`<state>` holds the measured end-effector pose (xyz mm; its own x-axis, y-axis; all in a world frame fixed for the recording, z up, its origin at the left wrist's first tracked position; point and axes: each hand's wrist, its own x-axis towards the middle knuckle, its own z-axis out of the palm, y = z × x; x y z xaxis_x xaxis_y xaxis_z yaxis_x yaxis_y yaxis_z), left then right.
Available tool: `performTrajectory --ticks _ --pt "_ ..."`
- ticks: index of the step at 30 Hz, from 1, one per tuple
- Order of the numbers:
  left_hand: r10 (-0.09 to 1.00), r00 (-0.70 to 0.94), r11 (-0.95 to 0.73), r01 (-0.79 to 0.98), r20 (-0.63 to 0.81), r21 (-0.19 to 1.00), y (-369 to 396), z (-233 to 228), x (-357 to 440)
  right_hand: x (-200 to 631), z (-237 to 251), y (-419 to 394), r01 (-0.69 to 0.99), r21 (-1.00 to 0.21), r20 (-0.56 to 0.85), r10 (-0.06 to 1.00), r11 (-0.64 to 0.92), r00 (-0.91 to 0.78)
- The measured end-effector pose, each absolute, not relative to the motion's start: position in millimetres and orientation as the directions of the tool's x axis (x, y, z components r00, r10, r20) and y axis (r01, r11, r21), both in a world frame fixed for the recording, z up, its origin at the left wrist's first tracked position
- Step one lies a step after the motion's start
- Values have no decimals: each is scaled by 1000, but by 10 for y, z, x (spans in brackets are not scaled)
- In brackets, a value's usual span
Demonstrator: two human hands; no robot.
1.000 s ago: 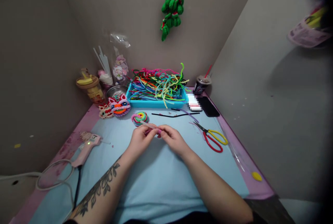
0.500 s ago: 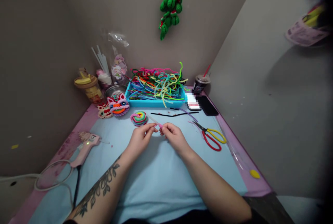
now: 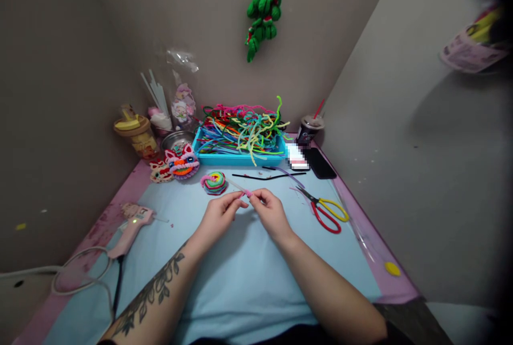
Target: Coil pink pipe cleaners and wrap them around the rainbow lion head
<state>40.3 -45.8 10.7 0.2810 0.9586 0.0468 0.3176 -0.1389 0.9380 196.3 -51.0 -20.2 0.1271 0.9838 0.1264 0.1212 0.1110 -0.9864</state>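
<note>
Grey walls close in around one desk [image 3: 240,270], pale blue with pink margins. Item: my right hand [image 3: 267,208], thumb and finger pinched on a small pink piece [image 3: 249,194], a thin pale stick [image 3: 235,185] running out from it; so fine a hold probably suits so slight a thing. Item: my left hand [image 3: 222,210], fingertips drawn in just beside that piece; whether they grip it, I cannot tell. Item: multicoloured coil [image 3: 215,183], just beyond my left hand, presumably laid down to free my fingers. Item: glue gun [image 3: 130,230], left of my left hand, lamp lit, likely kept aside for its heat. Item: scissors [image 3: 323,211], right of my right hand, handles angled nearer me, handy for picking up. Item: blue tray [image 3: 240,160] heaped with fuzzy stems [image 3: 240,133], beyond both hands, probably so colours stay reachable without crowding them.
</note>
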Motion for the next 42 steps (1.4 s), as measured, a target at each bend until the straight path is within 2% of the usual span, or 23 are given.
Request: performTrajectory --ticks 7,18,24,32,35,39,42 --pt "960 279 -103 288 19 952 -459 113 420 1961 -174 -518 171 -973 184 971 157 155" --pt "952 302 -143 301 48 943 -469 149 427 1958 -203 -505 189 -969 196 963 161 186" --pt "929 357 -191 240 96 952 -443 124 427 1940 -205 -513 200 -965 212 954 170 212" --pt "926 368 -174 217 85 961 -441 111 433 1917 -172 -533 314 -914 333 915 255 228" --pt "935 346 -151 200 75 968 -451 113 446 1899 -159 -554 347 -895 366 905 279 216" --pt "973 222 -100 200 54 975 -464 95 459 1864 -164 -582 380 -869 398 904 318 154" --pt "979 184 -126 201 89 971 -465 96 437 1861 -178 -590 336 -888 360 929 314 81"
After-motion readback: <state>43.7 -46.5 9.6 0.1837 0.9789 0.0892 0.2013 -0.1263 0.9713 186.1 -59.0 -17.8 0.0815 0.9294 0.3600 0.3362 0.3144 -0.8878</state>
